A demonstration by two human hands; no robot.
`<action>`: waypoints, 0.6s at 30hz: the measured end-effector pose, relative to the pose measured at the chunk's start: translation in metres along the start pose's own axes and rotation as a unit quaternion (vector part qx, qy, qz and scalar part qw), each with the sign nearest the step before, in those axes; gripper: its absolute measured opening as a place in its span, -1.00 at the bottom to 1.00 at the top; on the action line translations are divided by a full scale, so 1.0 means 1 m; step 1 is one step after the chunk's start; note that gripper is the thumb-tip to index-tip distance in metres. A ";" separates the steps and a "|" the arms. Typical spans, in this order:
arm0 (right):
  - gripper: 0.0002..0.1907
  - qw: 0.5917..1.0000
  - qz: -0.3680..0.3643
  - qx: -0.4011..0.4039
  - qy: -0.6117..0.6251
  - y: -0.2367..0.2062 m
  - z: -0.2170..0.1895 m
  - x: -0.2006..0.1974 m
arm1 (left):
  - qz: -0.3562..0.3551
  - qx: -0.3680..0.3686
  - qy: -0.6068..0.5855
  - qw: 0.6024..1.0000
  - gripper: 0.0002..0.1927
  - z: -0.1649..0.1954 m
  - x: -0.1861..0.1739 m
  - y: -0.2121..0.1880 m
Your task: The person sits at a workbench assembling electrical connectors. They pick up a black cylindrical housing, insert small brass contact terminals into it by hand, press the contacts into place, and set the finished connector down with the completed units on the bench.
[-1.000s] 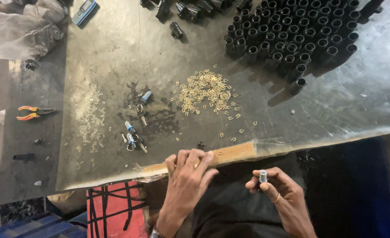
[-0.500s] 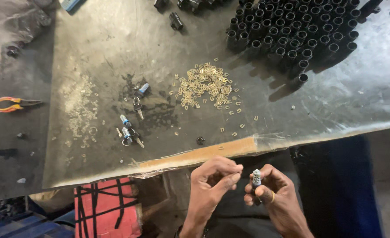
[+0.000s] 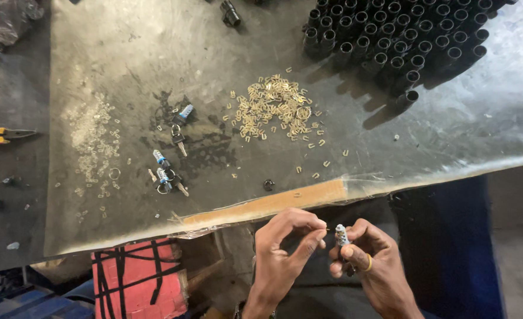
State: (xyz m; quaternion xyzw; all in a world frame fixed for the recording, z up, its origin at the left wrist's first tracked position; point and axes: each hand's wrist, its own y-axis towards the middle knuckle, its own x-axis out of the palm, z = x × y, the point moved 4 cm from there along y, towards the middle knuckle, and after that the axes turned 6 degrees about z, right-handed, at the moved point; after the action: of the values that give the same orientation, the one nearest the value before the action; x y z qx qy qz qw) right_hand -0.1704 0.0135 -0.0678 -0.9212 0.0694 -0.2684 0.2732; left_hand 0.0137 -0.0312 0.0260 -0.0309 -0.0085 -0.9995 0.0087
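Observation:
My right hand [image 3: 370,263] holds a small silvery lock cylinder [image 3: 342,236] upright between its fingertips, just below the table's front edge. My left hand [image 3: 288,245] is close beside it, thumb and forefinger pinched on a tiny piece that touches the cylinder; the piece is too small to make out. On the table above lies a heap of small brass pieces [image 3: 275,111]. Left of it lie lock cylinders with keys [image 3: 170,174].
Several black tubes [image 3: 391,41] stand packed at the back right. A scatter of clear small rings [image 3: 93,145] lies at the left, and orange-handled pliers [image 3: 2,136] lie at the far left. A red box [image 3: 137,277] sits below the table edge [image 3: 273,204].
My left hand came off the table edge and moved to the cylinder in my right hand. The view shifted slightly toward the table.

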 end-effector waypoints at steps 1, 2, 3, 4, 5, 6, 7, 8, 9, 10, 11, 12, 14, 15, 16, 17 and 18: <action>-0.70 1.000 -0.002 -0.007 0.004 0.000 -0.001 0.001 | -0.004 0.018 0.011 1.000 -0.87 0.002 -0.001 0.001; -0.70 1.000 -0.003 -0.009 0.002 0.000 -0.001 0.001 | -0.008 0.035 0.023 0.999 -0.85 0.004 -0.001 0.001; -0.70 1.000 -0.004 -0.010 -0.001 0.001 -0.001 0.002 | -0.010 0.034 0.024 0.999 -0.85 0.005 0.000 0.001; -0.70 1.000 -0.006 -0.011 -0.003 0.001 -0.001 0.002 | -0.013 0.033 0.025 0.999 -0.84 0.006 0.000 0.001; -0.70 1.000 -0.011 -0.017 -0.001 0.001 -0.001 0.002 | -0.015 0.034 0.027 0.999 -0.83 0.008 0.000 0.002; -0.70 1.000 -0.015 -0.024 0.001 0.000 -0.001 0.002 | -0.014 0.055 0.061 0.996 -0.83 0.010 0.000 0.001; -0.70 0.999 -0.020 -0.029 0.003 0.000 -0.002 0.002 | -0.013 0.077 0.095 0.992 -0.82 0.013 0.001 0.000; -0.71 0.999 -0.020 -0.032 0.000 -0.001 -0.002 0.002 | -0.012 0.098 0.129 0.987 -0.82 0.016 0.001 0.000; -0.71 0.999 -0.022 -0.035 -0.003 -0.001 -0.002 0.003 | -0.012 0.107 0.131 0.986 -0.81 0.017 0.002 0.001; -0.72 0.999 -0.022 -0.038 -0.006 -0.002 -0.003 0.003 | -0.012 0.114 0.134 0.984 -0.81 0.018 0.002 0.001; -0.72 0.999 -0.022 -0.033 0.001 -0.003 -0.003 0.004 | -0.012 0.122 0.136 0.983 -0.80 0.019 0.003 0.001; -0.72 0.999 -0.022 -0.028 0.008 -0.003 -0.003 0.005 | -0.014 0.124 0.138 0.982 -0.81 0.019 0.004 0.001; -0.72 1.000 -0.014 -0.022 0.016 -0.003 -0.004 0.005 | -0.020 0.128 0.142 0.981 -0.82 0.018 0.006 0.000; -0.72 1.000 -0.005 -0.020 0.018 -0.003 -0.004 0.005 | -0.019 0.128 0.141 0.982 -0.82 0.017 0.007 0.000; -0.73 1.000 0.002 -0.019 0.019 -0.002 -0.005 0.005 | -0.018 0.129 0.140 0.982 -0.82 0.017 0.008 0.000; -0.73 1.000 -0.002 -0.024 0.017 -0.002 -0.005 0.005 | -0.016 0.128 0.140 0.982 -0.82 0.016 0.009 0.000; -0.74 0.999 -0.007 -0.029 0.014 -0.002 -0.006 0.005 | -0.018 0.126 0.141 0.982 -0.82 0.016 0.009 0.000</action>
State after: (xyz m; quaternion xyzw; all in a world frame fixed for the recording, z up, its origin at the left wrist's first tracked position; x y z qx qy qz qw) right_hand -0.1690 0.0109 -0.0604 -0.9253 0.0749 -0.2808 0.2438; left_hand 0.0053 -0.0310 0.0421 0.1114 -0.1339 -0.9847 -0.0042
